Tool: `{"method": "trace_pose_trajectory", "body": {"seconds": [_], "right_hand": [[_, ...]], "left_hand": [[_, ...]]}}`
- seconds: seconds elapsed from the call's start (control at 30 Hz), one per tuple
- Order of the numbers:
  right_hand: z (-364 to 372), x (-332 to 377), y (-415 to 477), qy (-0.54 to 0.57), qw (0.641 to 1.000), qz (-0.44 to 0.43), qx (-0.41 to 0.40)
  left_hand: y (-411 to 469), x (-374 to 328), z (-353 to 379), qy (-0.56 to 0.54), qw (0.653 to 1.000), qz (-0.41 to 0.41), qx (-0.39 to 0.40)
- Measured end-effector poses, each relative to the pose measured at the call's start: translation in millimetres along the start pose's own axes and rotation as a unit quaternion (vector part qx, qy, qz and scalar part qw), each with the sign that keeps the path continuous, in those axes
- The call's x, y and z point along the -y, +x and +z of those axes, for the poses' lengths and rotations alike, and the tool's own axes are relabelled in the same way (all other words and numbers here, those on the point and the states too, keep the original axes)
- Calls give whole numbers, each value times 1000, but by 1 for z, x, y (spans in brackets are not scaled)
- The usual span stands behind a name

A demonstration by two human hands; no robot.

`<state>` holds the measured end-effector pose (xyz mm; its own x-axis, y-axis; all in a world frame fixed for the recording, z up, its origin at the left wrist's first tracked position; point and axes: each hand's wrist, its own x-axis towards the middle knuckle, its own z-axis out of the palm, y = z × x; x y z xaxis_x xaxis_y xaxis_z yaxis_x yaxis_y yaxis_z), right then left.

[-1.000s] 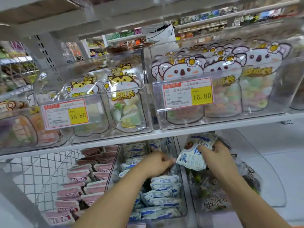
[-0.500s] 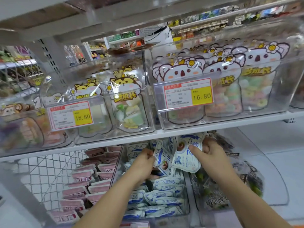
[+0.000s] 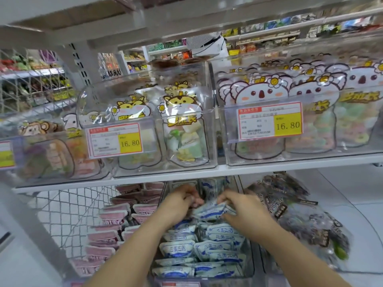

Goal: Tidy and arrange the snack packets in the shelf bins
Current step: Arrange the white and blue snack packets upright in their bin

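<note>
Both hands reach into the clear middle bin (image 3: 249, 266) on the lower shelf, which holds several white-and-blue snack packets (image 3: 178, 248). My right hand (image 3: 242, 214) grips one white-and-blue packet (image 3: 209, 212) lying flat on top of the pile at the back. My left hand (image 3: 180, 201) is curled at that packet's left end; its fingertips are blurred. More of these packets stand upright behind the hands (image 3: 213, 188).
Pink packets (image 3: 112, 220) fill the bin to the left, beside a wire mesh side panel (image 3: 68, 212). Dark clear bags (image 3: 298, 212) lie in the bin on the right. The upper shelf edge (image 3: 207, 172) carries clear bins of animal-shaped candy bags with 16.80 price tags (image 3: 269, 121).
My right hand has carried the white-and-blue packet left and down from the right bin onto the middle bin's pile. My left hand has moved up beside it.
</note>
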<state>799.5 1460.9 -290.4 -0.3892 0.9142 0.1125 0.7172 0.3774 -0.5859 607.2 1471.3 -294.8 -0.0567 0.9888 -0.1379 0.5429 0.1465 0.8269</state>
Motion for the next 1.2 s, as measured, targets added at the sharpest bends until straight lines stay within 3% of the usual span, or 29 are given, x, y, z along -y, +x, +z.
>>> {"method": "trace_pose_trajectory", "body": {"seconds": [0.1, 0.23, 0.4, 0.53, 0.7, 0.87, 1.03, 1.1, 1.2], "right_hand": [[-1, 2, 1, -41, 999, -8, 15], [-5, 6, 1, -128, 991, -23, 40], [-7, 10, -5, -219, 972, -17, 83], [-6, 12, 1, -290, 953, -32, 87], [-10, 5, 7, -326, 940, -54, 89], [-8, 1, 0, -220, 972, -51, 70], [-6, -3, -7, -283, 950, -74, 106], [-7, -5, -6, -277, 952, -80, 106], [-8, -8, -4, -252, 959, -78, 107]], "left_hand": [[-2, 0, -9, 81, 994, 43, 57], [2, -6, -11, 182, 976, 109, 50], [0, 0, 4, 306, 937, 106, 135], [-3, 1, 13, 356, 919, 154, 74], [-5, 1, 14, 288, 933, 214, 36], [-11, 4, 17, 274, 934, 193, 127], [-11, -6, 8, 203, 952, 151, 171], [-3, -13, -2, 194, 960, 141, 144], [20, -25, -6, 303, 938, 165, 41]]}}
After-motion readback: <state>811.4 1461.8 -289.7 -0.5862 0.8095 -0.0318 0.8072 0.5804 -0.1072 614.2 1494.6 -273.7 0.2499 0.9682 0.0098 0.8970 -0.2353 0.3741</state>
